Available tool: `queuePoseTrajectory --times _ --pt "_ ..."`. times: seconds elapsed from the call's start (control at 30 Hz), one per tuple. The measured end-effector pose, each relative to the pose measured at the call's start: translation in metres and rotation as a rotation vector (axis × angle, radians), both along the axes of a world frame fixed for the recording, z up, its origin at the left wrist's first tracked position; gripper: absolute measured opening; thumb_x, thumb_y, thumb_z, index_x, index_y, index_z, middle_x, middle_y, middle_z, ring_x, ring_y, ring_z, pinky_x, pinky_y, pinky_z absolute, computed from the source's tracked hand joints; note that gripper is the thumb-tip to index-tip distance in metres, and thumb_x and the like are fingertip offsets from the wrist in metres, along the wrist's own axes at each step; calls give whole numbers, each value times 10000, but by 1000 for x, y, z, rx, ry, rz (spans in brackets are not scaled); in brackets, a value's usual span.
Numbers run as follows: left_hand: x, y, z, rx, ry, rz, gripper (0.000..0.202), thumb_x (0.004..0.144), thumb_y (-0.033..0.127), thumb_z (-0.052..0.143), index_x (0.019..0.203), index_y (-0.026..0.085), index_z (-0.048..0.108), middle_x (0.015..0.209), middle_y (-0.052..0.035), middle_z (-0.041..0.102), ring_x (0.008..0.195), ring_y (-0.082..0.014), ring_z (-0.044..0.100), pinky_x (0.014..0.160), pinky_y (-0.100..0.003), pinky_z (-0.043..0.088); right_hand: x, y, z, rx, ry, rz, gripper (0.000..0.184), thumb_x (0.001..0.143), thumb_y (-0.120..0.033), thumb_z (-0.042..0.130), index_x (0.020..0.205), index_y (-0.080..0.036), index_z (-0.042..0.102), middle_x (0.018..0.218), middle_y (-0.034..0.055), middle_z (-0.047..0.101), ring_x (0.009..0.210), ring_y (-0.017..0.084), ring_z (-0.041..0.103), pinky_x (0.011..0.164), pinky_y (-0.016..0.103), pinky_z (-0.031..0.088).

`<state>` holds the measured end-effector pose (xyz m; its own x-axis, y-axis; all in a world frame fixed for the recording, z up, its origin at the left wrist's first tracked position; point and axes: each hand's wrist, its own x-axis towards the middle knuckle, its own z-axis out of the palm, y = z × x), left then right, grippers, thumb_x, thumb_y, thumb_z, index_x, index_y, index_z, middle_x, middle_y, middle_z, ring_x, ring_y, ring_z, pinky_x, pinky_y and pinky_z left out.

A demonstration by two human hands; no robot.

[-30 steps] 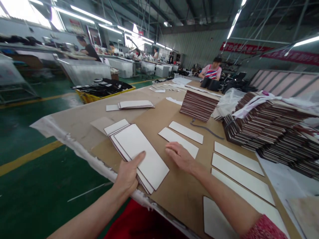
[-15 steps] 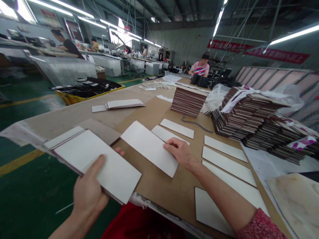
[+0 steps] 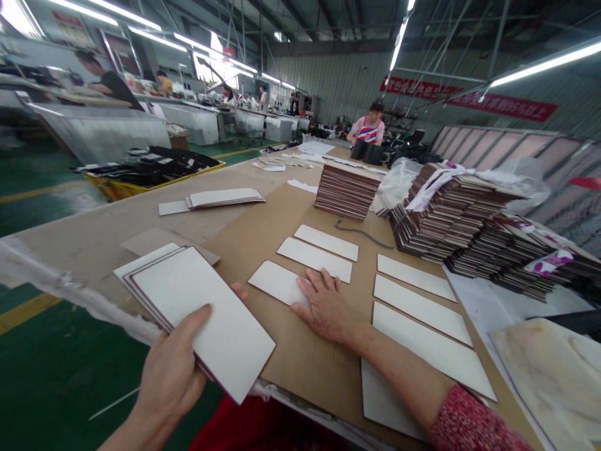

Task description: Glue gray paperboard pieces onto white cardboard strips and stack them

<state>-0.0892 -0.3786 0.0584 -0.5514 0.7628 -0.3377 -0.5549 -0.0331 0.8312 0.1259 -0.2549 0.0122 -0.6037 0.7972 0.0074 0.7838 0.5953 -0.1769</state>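
Observation:
My left hand (image 3: 176,363) grips a small stack of white rectangular boards (image 3: 201,313) with dark edges, thumb on top and fingers underneath, over the table's near edge. My right hand (image 3: 323,307) lies with fingers spread on a white board (image 3: 275,282) that rests flat on the brown table covering; the hand hides its right part. Just beyond are two narrower boards, a middle one (image 3: 314,258) and a farther one (image 3: 326,242). Another column of several boards (image 3: 422,294) runs down the right, partly covered by my right forearm.
A tall stack of boards (image 3: 347,193) stands at mid-table, with larger piles (image 3: 451,213) to its right. A grey strip (image 3: 366,235) lies before it. A few boards (image 3: 225,198) rest at left. A co-worker (image 3: 369,130) is at the far end. A yellow crate (image 3: 145,169) stands beyond the left edge.
The board my right hand held tilted above the table now lies flat below the two narrower ones. My right hand has let go its pinch and spread out on it.

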Motion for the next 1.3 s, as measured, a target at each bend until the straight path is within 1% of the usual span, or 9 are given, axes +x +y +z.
queuePoseTrajectory --times 0.2,0.43,0.63,0.73,0.83,0.97,1.1,1.2,1.3 --pt "-1 -1 3 -32 -3 -50 573 758 202 702 1327 160 646 1196 -167 742 1139 -373 691 764 -424 663 13 14 12 -37 -12 53 678 1021 -649 342 1543 -221 410 1657 106 299 1498 426 225 1176 631 234" --pt "2 3 -7 -24 -19 -84 519 753 222 747 1263 150 687 1208 -170 737 1170 -382 674 842 -462 646 22 74 0 40 -62 -355 827 1012 -663 349 1591 -78 270 1661 255 179 1507 486 152 1171 627 199" --pt "6 14 -13 68 -20 -32 475 761 216 763 1227 139 707 1175 -146 754 1132 -349 699 887 -442 634 18 92 -14 99 -116 -363 813 997 -685 364 1573 -113 330 1639 235 260 1474 497 231 1159 620 223" --pt "7 22 -17 97 -76 -29 414 734 199 791 1132 101 732 1075 -155 778 1049 -333 733 886 -430 632 10 83 -3 181 -111 -319 734 1020 -607 396 1544 -94 382 1635 223 284 1473 474 245 1157 617 247" --pt "6 29 -21 63 -100 47 366 689 145 819 1041 90 736 995 -145 790 880 -299 767 827 -423 648 1 57 9 207 -70 -137 626 1053 -513 364 1519 -101 425 1622 185 340 1491 369 271 1191 526 261" --pt "6 32 -23 52 -95 112 384 674 111 826 1045 92 732 994 -136 790 761 -258 758 731 -406 659 -5 17 7 45 -78 93 668 1051 -565 326 1543 -119 403 1641 174 310 1516 325 263 1206 513 261" --pt "7 30 -21 37 -84 139 350 680 111 808 1021 91 738 986 -127 790 741 -235 746 682 -358 650 -7 4 8 -18 -42 99 674 1041 -544 387 1540 -91 398 1655 191 259 1532 347 208 1215 574 210" --pt "7 26 -21 -21 -76 121 328 696 163 801 1007 83 734 958 -134 788 727 -235 741 665 -342 637 -14 -2 24 -55 206 95 549 1042 -475 406 1424 -104 540 1606 194 368 1502 329 275 1220 533 218" --pt "11 21 -23 2 -22 54 444 654 260 870 1039 91 729 958 -132 788 764 -257 748 722 -363 633 -30 -20 39 -337 531 163 410 1000 -473 506 1262 -185 631 1389 129 600 1279 265 538 1096 431 414"
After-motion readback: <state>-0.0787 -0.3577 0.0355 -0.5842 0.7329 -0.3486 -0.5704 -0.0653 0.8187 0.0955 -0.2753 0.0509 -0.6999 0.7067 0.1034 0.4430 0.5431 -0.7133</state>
